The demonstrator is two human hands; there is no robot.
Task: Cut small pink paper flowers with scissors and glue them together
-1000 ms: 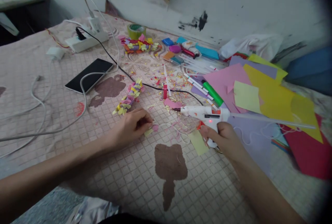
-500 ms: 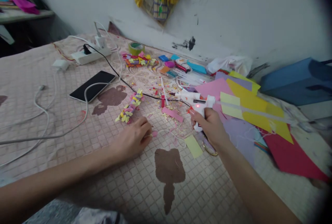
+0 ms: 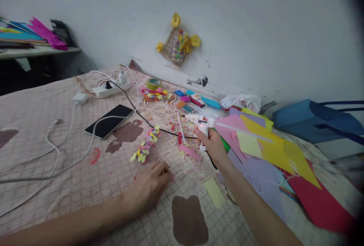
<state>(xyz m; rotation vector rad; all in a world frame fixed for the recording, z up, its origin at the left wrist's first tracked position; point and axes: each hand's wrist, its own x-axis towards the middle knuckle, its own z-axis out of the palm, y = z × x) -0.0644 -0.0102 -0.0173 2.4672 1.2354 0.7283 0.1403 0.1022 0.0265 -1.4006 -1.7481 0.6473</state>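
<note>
My right hand (image 3: 214, 146) is closed around the grip of a white hot glue gun (image 3: 199, 120), whose red light glows and whose nozzle points left over the paper scraps. My left hand (image 3: 152, 185) rests on the pink checked cloth (image 3: 71, 185) with its fingertips pinched on a small pink paper piece (image 3: 172, 177) tied to a thin white string (image 3: 189, 175). A garland of small coloured paper shapes (image 3: 146, 148) lies just beyond the left hand. A pink paper strip (image 3: 190, 152) lies between the two hands.
Coloured paper sheets (image 3: 264, 143) spread at the right, a blue bag (image 3: 313, 120) behind them. A black phone (image 3: 109, 125) with white cables, a power strip (image 3: 110, 89), a tape roll (image 3: 154, 83) and markers (image 3: 196, 103) lie farther back. A paper craft (image 3: 179, 43) hangs on the wall.
The camera tilted up, showing more wall. My right hand carried the glue gun away from me toward the markers. My left hand stayed on the pink piece.
</note>
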